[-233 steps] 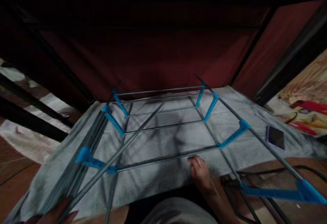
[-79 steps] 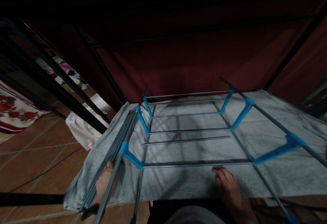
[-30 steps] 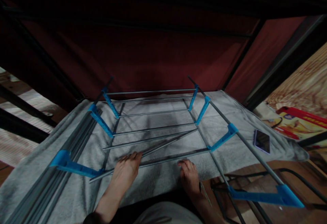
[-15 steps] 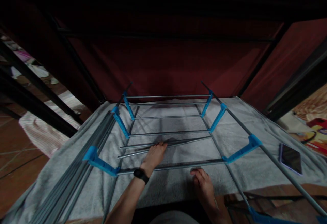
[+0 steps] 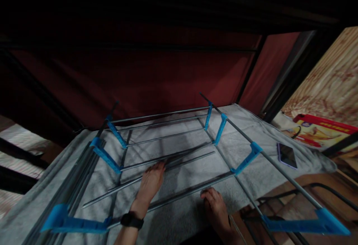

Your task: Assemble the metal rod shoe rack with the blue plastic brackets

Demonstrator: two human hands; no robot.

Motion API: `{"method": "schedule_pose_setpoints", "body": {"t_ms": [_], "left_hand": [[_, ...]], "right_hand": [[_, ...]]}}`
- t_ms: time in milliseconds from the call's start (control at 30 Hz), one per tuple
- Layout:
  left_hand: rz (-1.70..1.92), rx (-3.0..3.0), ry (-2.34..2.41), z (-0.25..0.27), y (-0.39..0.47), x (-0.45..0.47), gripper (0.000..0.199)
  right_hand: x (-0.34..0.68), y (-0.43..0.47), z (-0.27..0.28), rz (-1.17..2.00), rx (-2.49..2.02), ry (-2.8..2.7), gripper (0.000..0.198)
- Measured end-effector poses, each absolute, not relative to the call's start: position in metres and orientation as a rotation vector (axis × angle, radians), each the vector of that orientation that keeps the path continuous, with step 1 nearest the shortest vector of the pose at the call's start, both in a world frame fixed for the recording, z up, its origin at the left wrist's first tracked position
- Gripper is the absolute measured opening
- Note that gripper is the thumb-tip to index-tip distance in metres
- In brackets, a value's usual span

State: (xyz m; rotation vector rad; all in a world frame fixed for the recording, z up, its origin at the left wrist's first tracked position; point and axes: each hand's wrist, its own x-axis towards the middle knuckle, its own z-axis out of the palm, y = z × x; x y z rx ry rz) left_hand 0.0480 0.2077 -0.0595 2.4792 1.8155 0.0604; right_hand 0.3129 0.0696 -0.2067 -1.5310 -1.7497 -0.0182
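Note:
A rack frame of grey metal tubes (image 5: 179, 197) with blue plastic brackets (image 5: 106, 155) lies across a grey blanket. My left hand (image 5: 152, 179), with a black band on the wrist, is closed over a loose metal rod (image 5: 112, 192) inside the frame. The rod slants from lower left to upper right, and my palm hides its middle. A second loose rod (image 5: 192, 160) comes out right of my fingers. Just in front of the nearest cross tube, my right hand (image 5: 215, 206) has its fingers curled in; whether anything is inside them is hidden.
A bundle of grey tubes (image 5: 75, 181) lies along the left. On the blanket (image 5: 251, 179) at right rests a phone (image 5: 287, 155), with a red and yellow box (image 5: 321, 131) beyond it. Dark posts (image 5: 293, 66) and a red panel (image 5: 167, 77) stand around the blanket.
The view has turned to the right. My left hand and the loose rod have shifted left across the frame, so the rod's end sticks out past the left side tube. My right hand stays near the front tube.

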Motion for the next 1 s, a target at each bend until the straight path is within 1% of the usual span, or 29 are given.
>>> {"method": "schedule_pose_setpoints", "body": {"t_ms": [200,300,467,567,767,1000], "left_hand": [[0.274,2.538,1.844,-0.051,0.212,0.059,0.044],[0.264,2.522,1.852,-0.049,0.218,0.065,0.044],[0.225,2.594,1.830,-0.048,0.224,0.067,0.039],[0.210,2.588,1.841,-0.051,0.223,0.068,0.037],[0.244,2.494,1.893,-0.050,0.217,0.071,0.039],[0.170,2.450,1.905,-0.042,0.209,0.077,0.038]], "right_hand": [[0.311,0.070,-0.208,-0.008,-1.528,-1.743,0.031],[0.314,0.073,-0.209,0.044,-1.520,-1.728,0.030],[0.323,0.079,-0.206,0.248,-1.513,-1.718,0.030],[0.326,0.080,-0.206,0.310,-1.504,-1.700,0.031],[0.322,0.075,-0.208,0.202,-1.500,-1.735,0.029],[0.319,0.073,-0.207,0.046,-1.575,-1.827,0.028]]}}
